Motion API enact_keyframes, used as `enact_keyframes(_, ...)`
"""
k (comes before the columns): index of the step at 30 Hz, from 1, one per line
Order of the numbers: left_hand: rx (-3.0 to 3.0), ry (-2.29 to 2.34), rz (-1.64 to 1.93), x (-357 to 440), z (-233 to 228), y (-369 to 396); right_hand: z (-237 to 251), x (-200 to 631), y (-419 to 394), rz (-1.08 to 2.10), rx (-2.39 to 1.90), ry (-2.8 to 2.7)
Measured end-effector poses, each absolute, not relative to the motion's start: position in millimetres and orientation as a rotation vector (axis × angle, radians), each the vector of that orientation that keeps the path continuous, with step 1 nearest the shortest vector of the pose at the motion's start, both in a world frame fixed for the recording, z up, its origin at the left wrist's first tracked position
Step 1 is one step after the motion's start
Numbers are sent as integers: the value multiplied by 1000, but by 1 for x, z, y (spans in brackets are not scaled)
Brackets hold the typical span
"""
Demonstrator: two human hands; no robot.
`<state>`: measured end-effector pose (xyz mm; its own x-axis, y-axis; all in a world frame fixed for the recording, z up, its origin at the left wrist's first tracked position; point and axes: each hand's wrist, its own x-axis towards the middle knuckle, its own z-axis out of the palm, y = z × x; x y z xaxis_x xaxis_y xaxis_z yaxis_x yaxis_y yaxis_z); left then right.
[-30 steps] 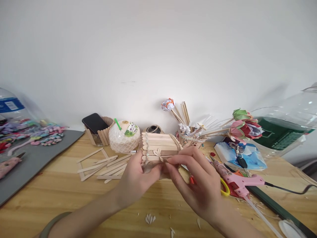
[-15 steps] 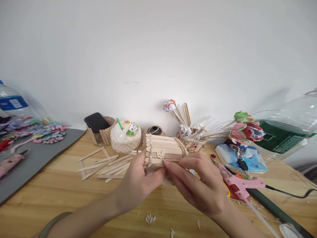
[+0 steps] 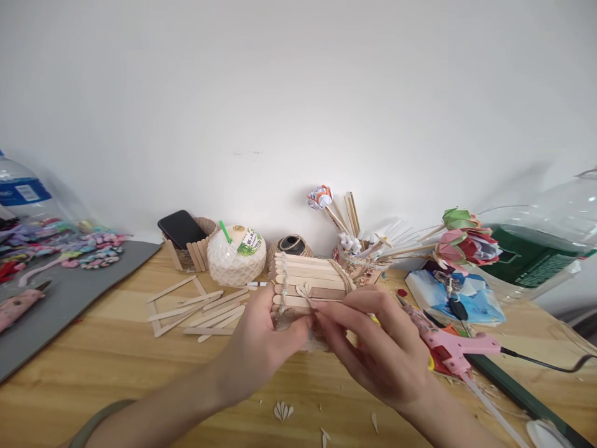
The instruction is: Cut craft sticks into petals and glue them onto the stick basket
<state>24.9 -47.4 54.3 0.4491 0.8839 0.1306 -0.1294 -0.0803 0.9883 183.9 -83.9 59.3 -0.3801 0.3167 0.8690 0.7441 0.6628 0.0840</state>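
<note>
A small box built of pale, flat wooden craft sticks [image 3: 308, 274] is held just above the light-grained wooden table [image 3: 116, 367], at the middle of the scene. Its upper face is made of smooth sticks laid side by side; about six can be counted. A twine loop is seen at its right end, a beaded strand at its left, and one small petal-shaped wooden flower [image 3: 304, 290] is fixed on its near edge. The left hand [image 3: 261, 345] is closed around the box's near left corner. The fingertips of the right hand [image 3: 377, 354] are pinched together at the flower. To the left, roughly a dozen loose flat wooden sticks [image 3: 200, 309] lie scattered. Farther off stands one white ribbed coconut with a green straw [image 3: 236, 255]. One pink plastic glue gun [image 3: 454, 351] lies to the right
</note>
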Motion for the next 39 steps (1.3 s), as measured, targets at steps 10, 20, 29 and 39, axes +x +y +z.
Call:
enact_keyframes(10,1379,776,956,27,54,-48,53,185,-81,-455,-903,-1956)
enact_keyframes(20,1369,783,884,27,56,-47,66,180,-85,-293,-886,-1884)
enact_keyframes(29,1384,722,860,25,61,-50,69,184,-85,-184,-925,-1902)
enact_keyframes(39,1385,722,874,25,61,-50,68,186,-85,-297,-929,-1951)
